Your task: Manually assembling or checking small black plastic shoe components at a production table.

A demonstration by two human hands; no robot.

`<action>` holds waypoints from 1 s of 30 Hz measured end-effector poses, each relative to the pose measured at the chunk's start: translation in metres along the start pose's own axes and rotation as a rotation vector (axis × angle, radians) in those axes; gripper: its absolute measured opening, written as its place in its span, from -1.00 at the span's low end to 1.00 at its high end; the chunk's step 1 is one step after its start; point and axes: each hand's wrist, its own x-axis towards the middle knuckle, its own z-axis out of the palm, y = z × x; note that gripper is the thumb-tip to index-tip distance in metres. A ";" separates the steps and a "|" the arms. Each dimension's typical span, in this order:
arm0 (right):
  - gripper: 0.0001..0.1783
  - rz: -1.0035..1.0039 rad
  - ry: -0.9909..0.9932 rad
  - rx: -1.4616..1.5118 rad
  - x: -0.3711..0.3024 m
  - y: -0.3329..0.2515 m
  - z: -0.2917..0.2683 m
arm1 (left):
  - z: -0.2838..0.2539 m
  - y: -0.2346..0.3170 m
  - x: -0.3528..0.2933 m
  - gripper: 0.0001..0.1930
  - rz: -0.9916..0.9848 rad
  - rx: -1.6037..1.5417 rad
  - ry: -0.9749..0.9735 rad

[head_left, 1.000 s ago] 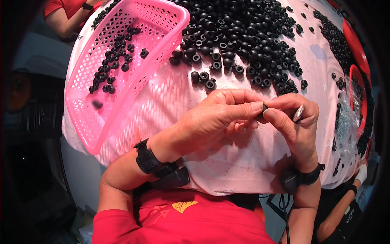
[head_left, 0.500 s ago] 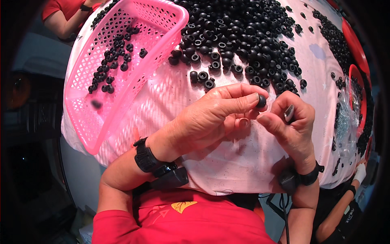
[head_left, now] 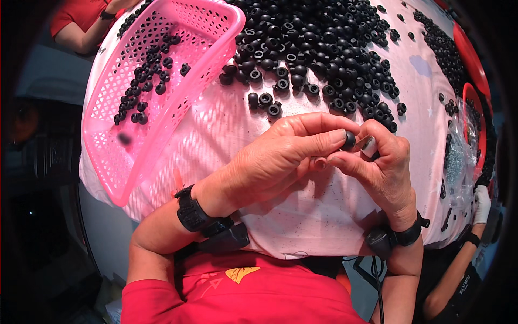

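My left hand pinches a small black rubber ring between thumb and forefinger, above the pink cloth-covered table. My right hand meets it fingertip to fingertip and holds a small silvery metal piece right beside the ring. Just beyond my fingers lies a large heap of black rubber rings, with a few loose ones nearest my left hand. Both wrists wear black bands.
A pink plastic mesh basket with several black rings in it sits tilted at the table's left. Red trays and clear bags lie at the right edge. Another person's arm shows top left; a gloved hand at right.
My two hands have drawn together again after parting slightly; the ring stays in my left fingers and the right fingertips are back against it.
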 end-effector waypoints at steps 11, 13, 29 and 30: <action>-0.54 -0.006 0.000 -0.034 0.001 -0.002 -0.001 | 0.003 0.000 -0.002 -0.69 -0.023 0.027 0.036; -0.54 -0.008 0.002 -0.044 0.001 -0.002 0.000 | 0.003 0.001 -0.003 -0.69 -0.024 0.030 0.039; -0.59 -0.027 0.004 -0.031 0.000 -0.001 0.002 | 0.004 -0.002 -0.002 -0.70 0.007 0.044 0.035; -0.60 -0.028 0.007 -0.030 0.000 -0.002 0.002 | 0.005 -0.002 -0.003 -0.70 0.012 0.054 0.051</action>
